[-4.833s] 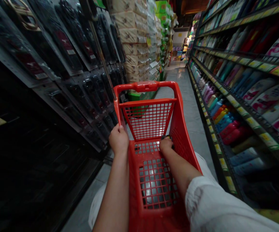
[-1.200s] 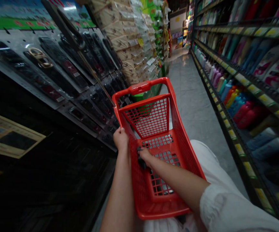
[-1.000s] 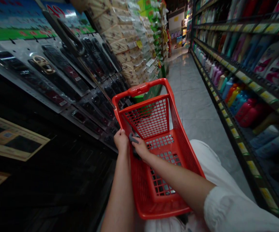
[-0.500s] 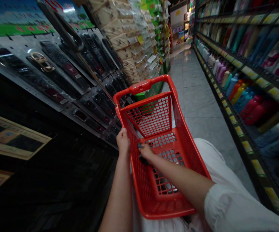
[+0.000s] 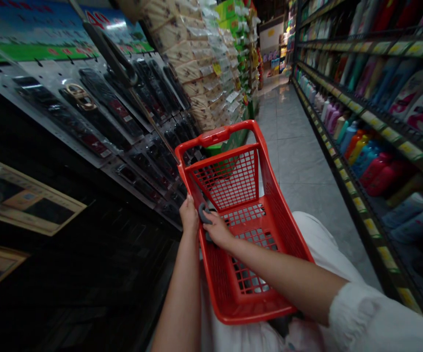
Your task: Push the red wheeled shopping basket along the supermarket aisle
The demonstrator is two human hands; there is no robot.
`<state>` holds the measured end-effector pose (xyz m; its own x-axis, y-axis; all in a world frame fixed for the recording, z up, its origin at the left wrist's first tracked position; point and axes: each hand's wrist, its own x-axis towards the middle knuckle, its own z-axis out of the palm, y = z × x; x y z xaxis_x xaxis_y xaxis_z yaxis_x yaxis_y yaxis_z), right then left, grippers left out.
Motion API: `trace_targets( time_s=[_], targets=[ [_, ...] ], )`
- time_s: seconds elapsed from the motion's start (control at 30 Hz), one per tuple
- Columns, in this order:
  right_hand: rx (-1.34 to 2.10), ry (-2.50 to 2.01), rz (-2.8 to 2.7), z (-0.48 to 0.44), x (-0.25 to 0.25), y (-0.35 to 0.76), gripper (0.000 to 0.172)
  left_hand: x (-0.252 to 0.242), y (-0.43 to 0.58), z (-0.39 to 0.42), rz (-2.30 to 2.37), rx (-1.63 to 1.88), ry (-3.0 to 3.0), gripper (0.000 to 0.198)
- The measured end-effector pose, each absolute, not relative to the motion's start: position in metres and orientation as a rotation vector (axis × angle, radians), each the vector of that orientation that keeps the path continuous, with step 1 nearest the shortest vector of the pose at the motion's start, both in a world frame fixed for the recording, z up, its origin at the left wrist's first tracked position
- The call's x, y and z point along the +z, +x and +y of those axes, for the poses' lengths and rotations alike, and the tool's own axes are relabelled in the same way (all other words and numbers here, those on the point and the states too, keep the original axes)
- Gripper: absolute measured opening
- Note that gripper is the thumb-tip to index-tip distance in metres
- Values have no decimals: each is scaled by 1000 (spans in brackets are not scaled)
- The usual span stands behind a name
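two hands at a red basket, the right arm reaching across it.
the left hand is curled around the basket's left rim, its forearm stretched forward; just beside it, inside the basket, the right hand is closed around a grey looped object, partly hidden by the fingers. well to the right of the right hand, shelves hold coloured bottles.
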<state>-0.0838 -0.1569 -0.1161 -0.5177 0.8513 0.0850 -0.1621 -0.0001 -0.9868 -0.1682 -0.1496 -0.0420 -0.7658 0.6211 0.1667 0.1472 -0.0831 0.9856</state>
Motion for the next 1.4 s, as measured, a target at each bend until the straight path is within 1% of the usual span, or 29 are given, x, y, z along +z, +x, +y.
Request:
trace_targets(
  time_s=[0.1, 0.2, 0.3, 0.43, 0.63, 0.73, 0.8, 0.87, 0.97, 1.07, 1.17, 1.27, 1.4],
  targets=[
    [1684, -806, -1488, -175, -122, -73, 63, -45, -170, -147, 1804, 1942, 747, 54],
    [1749, -836, -1426, -182, -124, -69, 61, -47, -172, -145, 1785, 1948, 724, 54],
    [1797, -834, -1348, -167, -112, -74, 58, -48, -172, -145, 1790, 1941, 765, 55],
    [1721, -802, -1404, -153, -97, -80, 62, -46, -170, -146, 1852, 1901, 849, 56],
    [1622, -736, -1576, -212, -117, -40, 72, -46, -171, -148, 1885, 1875, 854, 53],
    [1696, -712, -1603, -226, -117, -20, 68, -47, -172, -149, 1880, 1867, 855, 51],
    [1787, -730, -1579, -216, -107, -17, 63, -46, -171, -149, 1888, 1866, 872, 51],
    [1800, -767, -1515, -195, -93, -24, 63, -45, -170, -149, 1898, 1860, 889, 51],
    [1638, -788, -1472, -168, -84, -45, 69, -43, -167, -149, 1896, 1850, 897, 52],
    [1501, -708, -1569, -165, -100, -62, 75, -42, -167, -149, 1911, 1846, 911, 52],
    [1452, -737, -1655, -176, -135, -66, 78, -41, -167, -149, 1945, 1846, 911, 52],
    [1524, -901, -1723, -181, -165, -57, 76, -41, -168, -149, 1968, 1849, 899, 51],
    [1621, -1171, -1734, -176, -184, -43, 69, -41, -169, -148, 1987, 1831, 914, 47]
  ],
)
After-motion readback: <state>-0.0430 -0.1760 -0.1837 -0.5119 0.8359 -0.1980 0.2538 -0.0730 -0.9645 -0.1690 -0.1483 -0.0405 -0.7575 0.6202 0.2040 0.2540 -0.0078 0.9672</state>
